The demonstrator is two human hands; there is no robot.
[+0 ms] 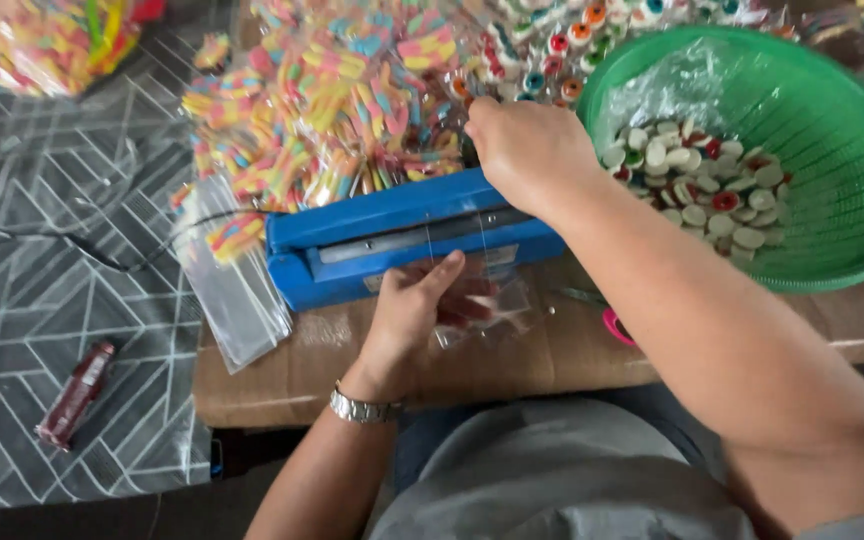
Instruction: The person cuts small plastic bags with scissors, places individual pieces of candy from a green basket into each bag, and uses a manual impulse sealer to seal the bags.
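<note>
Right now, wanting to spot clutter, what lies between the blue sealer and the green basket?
In the head view, the right hand and its forearm cross between blue sealer and green basket.

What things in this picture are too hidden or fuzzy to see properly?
- Head view: what is inside the clear bag is hidden by the left hand and glare.
- The sealer's far end is covered by the right hand.
- The pink thing is mostly hidden under the right forearm.
- The green basket is cut off by the right edge.
- The dark red packet on the mat is too blurred to identify.
</note>
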